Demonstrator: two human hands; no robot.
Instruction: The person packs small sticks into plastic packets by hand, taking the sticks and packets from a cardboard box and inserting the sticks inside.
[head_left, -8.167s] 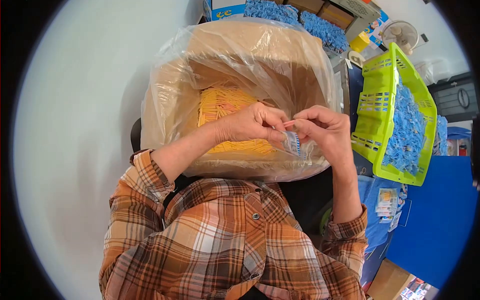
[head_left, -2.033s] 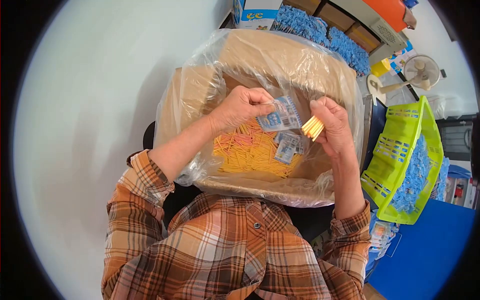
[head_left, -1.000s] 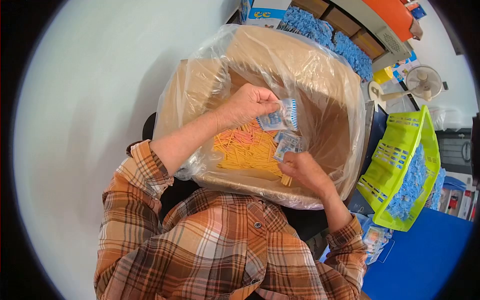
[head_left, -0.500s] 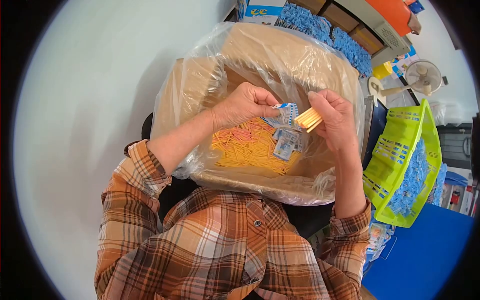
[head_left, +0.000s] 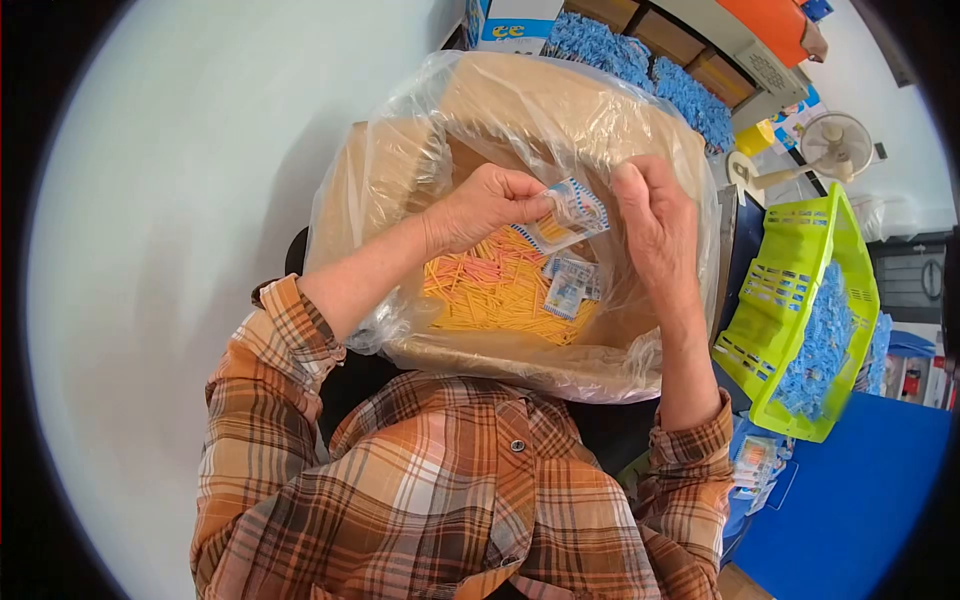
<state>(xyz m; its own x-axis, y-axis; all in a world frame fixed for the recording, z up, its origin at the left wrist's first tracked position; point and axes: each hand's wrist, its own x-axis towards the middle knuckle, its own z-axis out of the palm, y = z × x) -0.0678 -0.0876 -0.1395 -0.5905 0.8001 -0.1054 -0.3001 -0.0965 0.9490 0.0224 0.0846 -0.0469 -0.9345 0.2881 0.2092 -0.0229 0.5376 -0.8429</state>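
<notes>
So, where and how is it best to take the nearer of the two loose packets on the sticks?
Probably pinch the nearer loose packet by its near edge, coming down from the person's side. It lies thin and fairly flat on the sticks; the other loose packet crowds its far end, where the left hand also holds a packet above.

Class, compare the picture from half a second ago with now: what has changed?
The right hand has lifted slightly and shows no yellow sticks; it seems to have released them. Yellow contents now show in the held packet. The left hand still pinches it; loose packets stay on the stick pile.
</notes>
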